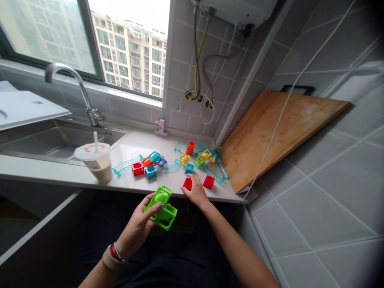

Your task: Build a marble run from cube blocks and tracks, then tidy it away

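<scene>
My left hand grips a bright green plastic block piece, made of two joined cube frames, held below the counter's front edge. My right hand rests at the counter edge with its fingers closed round a red cube block. Another red cube lies just right of that hand. Further back on the white counter lie several coloured cubes and clear teal track pieces.
A lidded drink cup with a straw stands at the counter's front left. Behind it are a steel sink and tap. A wooden board leans against the tiled right wall, with a white cable across it.
</scene>
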The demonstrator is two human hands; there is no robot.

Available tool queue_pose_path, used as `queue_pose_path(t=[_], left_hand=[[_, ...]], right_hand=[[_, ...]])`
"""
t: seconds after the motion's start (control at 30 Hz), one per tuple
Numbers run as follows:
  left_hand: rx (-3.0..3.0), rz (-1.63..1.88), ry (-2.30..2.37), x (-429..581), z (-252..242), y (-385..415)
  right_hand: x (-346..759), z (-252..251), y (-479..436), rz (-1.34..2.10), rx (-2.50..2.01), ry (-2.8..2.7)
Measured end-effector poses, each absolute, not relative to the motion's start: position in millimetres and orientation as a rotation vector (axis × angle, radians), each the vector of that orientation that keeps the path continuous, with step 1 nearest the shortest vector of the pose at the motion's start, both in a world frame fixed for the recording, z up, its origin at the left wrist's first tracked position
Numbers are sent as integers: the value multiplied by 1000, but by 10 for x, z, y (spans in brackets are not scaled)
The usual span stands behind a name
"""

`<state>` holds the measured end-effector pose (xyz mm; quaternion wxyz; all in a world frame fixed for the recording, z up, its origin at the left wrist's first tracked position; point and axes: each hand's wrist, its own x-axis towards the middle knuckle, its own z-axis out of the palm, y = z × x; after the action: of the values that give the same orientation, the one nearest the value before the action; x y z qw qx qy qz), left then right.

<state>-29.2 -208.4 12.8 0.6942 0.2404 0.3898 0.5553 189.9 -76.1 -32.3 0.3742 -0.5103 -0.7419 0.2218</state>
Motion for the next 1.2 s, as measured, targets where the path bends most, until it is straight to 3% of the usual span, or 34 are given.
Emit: queue_pose_path(t=[0.13, 0.3, 0.73, 1.2], left_hand=[[549, 1181, 901, -339, 70, -2059], [533, 1159, 949, -284, 47, -1971], [491, 1073, 791, -74, 30, -1689], [418, 1156, 900, -173, -41, -1643]], right_hand=[[2053, 21, -496, 377, -1240, -2003], [2335, 397, 245, 321, -1593, -2041], [2328, 146, 1020, 484, -1902, -2179], [2364, 158, 1220, 489, -1725, -2199]])
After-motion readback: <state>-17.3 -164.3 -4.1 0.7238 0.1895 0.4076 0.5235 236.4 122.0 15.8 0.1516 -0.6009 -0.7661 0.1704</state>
